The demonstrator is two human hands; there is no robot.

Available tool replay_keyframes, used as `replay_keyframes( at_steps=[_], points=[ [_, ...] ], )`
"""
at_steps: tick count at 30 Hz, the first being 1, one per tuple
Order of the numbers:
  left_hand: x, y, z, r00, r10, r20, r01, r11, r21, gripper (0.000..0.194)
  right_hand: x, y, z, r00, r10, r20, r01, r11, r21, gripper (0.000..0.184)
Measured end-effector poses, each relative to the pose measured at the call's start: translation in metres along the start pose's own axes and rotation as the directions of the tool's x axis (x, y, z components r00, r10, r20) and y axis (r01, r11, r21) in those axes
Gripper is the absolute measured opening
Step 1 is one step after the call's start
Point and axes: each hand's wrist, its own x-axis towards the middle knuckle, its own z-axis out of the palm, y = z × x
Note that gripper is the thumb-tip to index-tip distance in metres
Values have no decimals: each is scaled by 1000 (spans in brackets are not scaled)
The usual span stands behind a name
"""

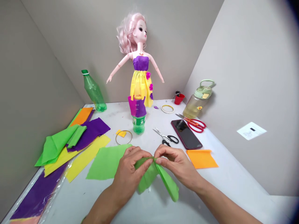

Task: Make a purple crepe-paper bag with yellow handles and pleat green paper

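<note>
Between my two hands hangs a piece of green crepe paper (pixel 147 177), its upper edge gathered and its lower part in two folded flaps. My left hand (pixel 133 165) pinches the top edge between thumb and forefinger. Right beside that pinch, my right hand (pixel 175 161) grips the same edge, fingertips nearly touching. Under and left of my left hand lies a flat green sheet (pixel 105 163). Black-handled scissors (pixel 167 137) rest just beyond my right hand. At the back, a pink-haired doll (pixel 140 46) stands in a purple top and yellow skirt with small flowers.
Several coloured sheets (pixel 79 140) are heaped at left. A green bottle (pixel 93 93) leans at the back left; a cut bottle (pixel 139 124) holds purple paper. A phone (pixel 187 133), red scissors (pixel 195 123), an orange sheet (pixel 202 159) and a water bottle (pixel 197 101) line the right.
</note>
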Motion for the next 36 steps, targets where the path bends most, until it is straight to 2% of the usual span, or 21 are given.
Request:
replay_keyframes(
  at_steps=[11,16,24,32,36],
  points=[
    [1,-2,1,999,32,-32,-32,999,-4,14,1,2,1,999,17,-28,-17,1000,0,16],
    [1,-3,1,997,56,-59,-56,998,-8,11,1,4,1,998,35,-55,-35,999,-14,11],
    [1,-2,1,995,59,-81,-60,998,-15,10,0,-1,5,989,-97,-110,75,979,-190,8],
    [3,-1,-1,995,38,-90,-40,999,-18,12,0,-1,2,997,-70,-31,66,990,-122,10],
    [2,0,-1,995,40,-88,-41,999,-14,10,-1,3,0,997,-55,-60,49,993,-109,11]
  ],
)
